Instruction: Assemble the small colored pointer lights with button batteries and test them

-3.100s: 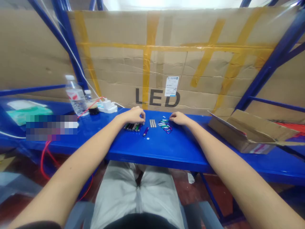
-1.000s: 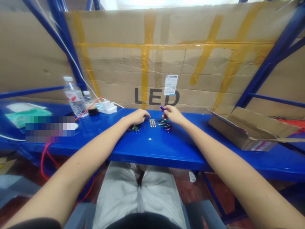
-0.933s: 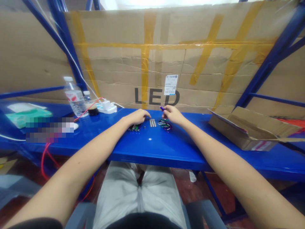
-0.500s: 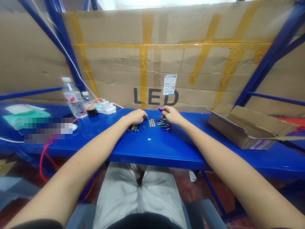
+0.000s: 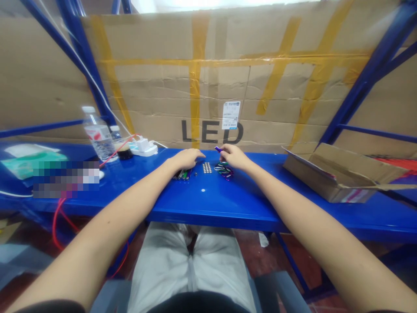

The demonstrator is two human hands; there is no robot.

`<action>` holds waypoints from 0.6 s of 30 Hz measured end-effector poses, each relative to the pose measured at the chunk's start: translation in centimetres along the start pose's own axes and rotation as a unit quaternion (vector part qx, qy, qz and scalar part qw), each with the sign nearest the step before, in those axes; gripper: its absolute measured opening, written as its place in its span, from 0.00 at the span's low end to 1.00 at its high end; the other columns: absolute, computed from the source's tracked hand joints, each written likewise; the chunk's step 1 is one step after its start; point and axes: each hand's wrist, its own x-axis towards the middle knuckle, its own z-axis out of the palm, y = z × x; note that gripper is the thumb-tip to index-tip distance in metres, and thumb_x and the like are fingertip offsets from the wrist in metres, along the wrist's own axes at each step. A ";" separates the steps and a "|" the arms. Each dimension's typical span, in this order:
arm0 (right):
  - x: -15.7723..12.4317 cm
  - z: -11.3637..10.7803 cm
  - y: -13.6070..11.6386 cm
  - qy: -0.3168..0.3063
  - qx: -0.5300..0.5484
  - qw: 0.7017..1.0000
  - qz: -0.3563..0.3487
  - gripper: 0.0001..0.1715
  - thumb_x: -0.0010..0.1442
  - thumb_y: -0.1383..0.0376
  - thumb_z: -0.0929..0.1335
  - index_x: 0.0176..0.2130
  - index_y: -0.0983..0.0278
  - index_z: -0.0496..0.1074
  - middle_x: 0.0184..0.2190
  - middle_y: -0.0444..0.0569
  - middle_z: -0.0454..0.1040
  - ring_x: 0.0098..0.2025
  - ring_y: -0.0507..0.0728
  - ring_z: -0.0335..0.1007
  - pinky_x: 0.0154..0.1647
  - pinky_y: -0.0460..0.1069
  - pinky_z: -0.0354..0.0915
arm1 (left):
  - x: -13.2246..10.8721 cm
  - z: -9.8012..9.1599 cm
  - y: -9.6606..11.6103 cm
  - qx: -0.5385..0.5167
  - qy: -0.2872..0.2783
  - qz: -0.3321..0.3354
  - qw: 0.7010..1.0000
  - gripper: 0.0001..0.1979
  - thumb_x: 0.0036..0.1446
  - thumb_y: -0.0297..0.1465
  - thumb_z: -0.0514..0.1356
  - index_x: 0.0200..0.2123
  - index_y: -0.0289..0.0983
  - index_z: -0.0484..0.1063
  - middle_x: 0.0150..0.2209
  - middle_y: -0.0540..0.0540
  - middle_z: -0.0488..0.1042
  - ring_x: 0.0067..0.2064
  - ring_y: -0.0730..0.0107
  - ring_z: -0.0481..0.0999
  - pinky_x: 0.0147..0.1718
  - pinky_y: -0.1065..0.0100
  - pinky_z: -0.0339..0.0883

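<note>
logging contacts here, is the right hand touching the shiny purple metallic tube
Touching. The head view shows the right hand pinching the purple tube, one end jutting out.

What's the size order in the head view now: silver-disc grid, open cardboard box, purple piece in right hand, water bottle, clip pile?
1. Open cardboard box
2. Water bottle
3. Clip pile
Unranked: silver-disc grid and purple piece; the right hand may hide part of the latter.

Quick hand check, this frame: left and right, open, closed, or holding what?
Left hand: forefinger extended above the small tubes; whether it holds anything cannot be told.
Right hand: closed, holding a purple piece.
</note>
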 end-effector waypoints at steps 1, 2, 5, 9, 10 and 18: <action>0.0 0.0 0.0 0.000 0.000 1.000 -0.001 0.08 0.66 0.70 0.61 0.38 0.65 0.69 0.32 0.49 0.78 0.33 0.54 0.72 0.37 0.47 0.65 | 0.0 -0.1 0.0 -0.009 -0.002 0.009 1.000 0.33 0.50 0.18 0.52 0.59 0.42 0.73 0.60 0.43 0.72 0.59 0.58 0.71 0.56 0.63 0.63; 0.0 0.0 0.1 0.000 0.000 1.000 -0.001 0.08 0.66 0.70 0.61 0.38 0.65 0.69 0.32 0.49 0.78 0.33 0.54 0.72 0.37 0.47 0.65 | 0.0 -0.1 0.1 -0.016 -0.008 0.019 1.000 0.34 0.50 0.18 0.52 0.59 0.42 0.72 0.60 0.44 0.72 0.59 0.59 0.71 0.56 0.63 0.63; 0.1 0.0 0.0 -0.001 0.003 1.000 -0.003 0.07 0.66 0.70 0.62 0.38 0.65 0.69 0.31 0.49 0.77 0.33 0.54 0.72 0.38 0.47 0.65 | 0.0 -0.1 0.2 -0.002 -0.024 0.019 1.000 0.30 0.50 0.18 0.52 0.54 0.45 0.77 0.58 0.46 0.74 0.57 0.61 0.73 0.54 0.65 0.64; 0.1 -0.1 0.1 0.001 0.000 1.000 -0.003 0.08 0.66 0.70 0.62 0.37 0.65 0.69 0.31 0.49 0.77 0.33 0.54 0.72 0.37 0.47 0.65 | -0.1 -0.3 0.4 0.045 -0.001 -0.022 0.999 0.29 0.51 0.20 0.54 0.54 0.44 0.76 0.57 0.44 0.75 0.57 0.57 0.73 0.53 0.63 0.64; 0.1 -0.1 0.1 0.002 0.000 1.000 -0.003 0.08 0.66 0.70 0.62 0.37 0.65 0.69 0.31 0.49 0.77 0.33 0.54 0.72 0.37 0.47 0.64 | -0.1 -0.3 0.5 0.045 -0.001 -0.019 0.999 0.30 0.51 0.19 0.54 0.57 0.44 0.75 0.58 0.44 0.74 0.58 0.57 0.72 0.54 0.62 0.64; 0.0 -0.1 0.0 0.009 0.005 1.000 -0.006 0.08 0.65 0.71 0.62 0.37 0.65 0.70 0.30 0.49 0.77 0.32 0.54 0.72 0.36 0.47 0.64 | -0.1 -0.6 0.8 0.065 -0.030 0.025 0.997 0.31 0.52 0.18 0.51 0.56 0.45 0.75 0.59 0.47 0.73 0.59 0.60 0.72 0.54 0.64 0.65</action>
